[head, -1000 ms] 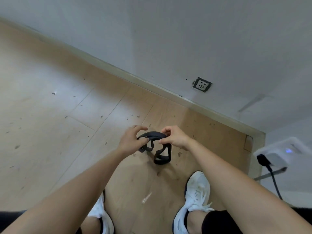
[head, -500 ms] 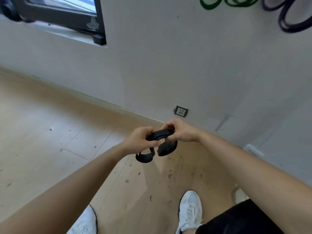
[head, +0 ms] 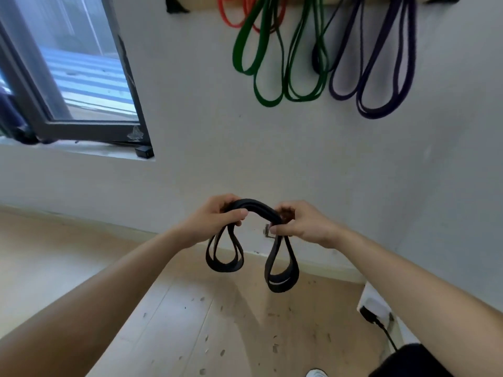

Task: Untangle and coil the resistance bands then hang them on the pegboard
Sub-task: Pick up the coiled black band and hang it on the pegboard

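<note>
A folded black resistance band [head: 257, 208] arches between my two hands in front of the wall. My left hand [head: 215, 217] grips its left end and my right hand [head: 302, 224] grips its right end. Below each hand hangs a short bunch of black loops, one on the left [head: 224, 257] and one on the right [head: 281, 268]. High on the wall hang red bands [head: 234, 20], green bands [head: 272, 63] and purple bands [head: 378, 77]. The board they hang from is mostly cut off by the top edge.
An open dark-framed window [head: 81, 91] takes up the upper left, with a sill below it. The wooden floor [head: 190, 322] is speckled with debris. A white device with a black plug [head: 373, 308] sits at the lower right by the wall. The tip of a white shoe [head: 315, 372] shows at the bottom.
My view has swung up from the floor to the wall, bringing the window and hanging bands into sight. My hands have risen with the black band and moved a little apart.
</note>
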{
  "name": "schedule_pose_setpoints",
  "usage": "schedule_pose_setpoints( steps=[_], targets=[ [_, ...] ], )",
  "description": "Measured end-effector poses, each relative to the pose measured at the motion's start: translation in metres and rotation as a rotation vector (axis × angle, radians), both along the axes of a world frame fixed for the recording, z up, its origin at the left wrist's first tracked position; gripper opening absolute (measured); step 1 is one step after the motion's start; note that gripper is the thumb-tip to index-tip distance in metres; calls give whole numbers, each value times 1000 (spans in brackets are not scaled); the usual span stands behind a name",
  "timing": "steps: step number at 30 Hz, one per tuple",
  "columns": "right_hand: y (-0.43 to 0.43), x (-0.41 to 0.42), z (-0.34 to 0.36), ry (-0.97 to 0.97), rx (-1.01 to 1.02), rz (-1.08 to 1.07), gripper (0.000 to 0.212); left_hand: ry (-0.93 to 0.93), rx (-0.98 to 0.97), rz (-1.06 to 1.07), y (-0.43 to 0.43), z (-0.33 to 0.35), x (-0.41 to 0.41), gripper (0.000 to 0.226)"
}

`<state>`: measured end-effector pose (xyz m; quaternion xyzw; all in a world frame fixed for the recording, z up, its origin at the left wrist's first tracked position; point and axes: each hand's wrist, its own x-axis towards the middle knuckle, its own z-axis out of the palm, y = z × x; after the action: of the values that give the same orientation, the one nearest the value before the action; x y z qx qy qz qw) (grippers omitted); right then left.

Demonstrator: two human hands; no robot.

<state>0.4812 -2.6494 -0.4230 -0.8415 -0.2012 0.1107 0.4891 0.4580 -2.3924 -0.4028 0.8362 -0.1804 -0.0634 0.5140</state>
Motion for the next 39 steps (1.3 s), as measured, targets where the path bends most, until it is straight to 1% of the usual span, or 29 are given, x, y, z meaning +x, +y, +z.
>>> schedule_pose_setpoints(
  steps=[4,8,12,15,21,23,27,29,33,36,39],
  targets=[
    [-19,5,61,-91,57,-50,18,-74,-18,10,-17,43,16,17],
    [-35,13,124,-203,96,-86,21,-123,-111,71,-44,96,28,19],
    [-52,19,187,-338,110,-138,22,-206,-179,54,-66,152,36,15],
    [-66,21,232,-425,150,-178,24,-268,-202,41,-81,192,43,17],
    [-82,23,312,-560,296,-264,24,-418,-309,56,-115,271,57,16],
    [-84,26,334,-555,382,-285,25,-426,-395,56,-126,297,59,17],
    [-85,37,380,-580,529,-344,25,-369,-620,70,-145,346,69,22],
    [-84,44,401,-616,554,-370,24,-388,-656,97,-152,368,76,21],
    [-81,61,442,-735,547,-428,21,-418,-721,79,-165,407,90,29],
    [-80,75,466,-790,572,-457,22,-453,-750,69,-173,434,105,24],
    [-80,94,484,-842,573,-470,20,-470,-770,106,-179,455,125,28]
  ],
)
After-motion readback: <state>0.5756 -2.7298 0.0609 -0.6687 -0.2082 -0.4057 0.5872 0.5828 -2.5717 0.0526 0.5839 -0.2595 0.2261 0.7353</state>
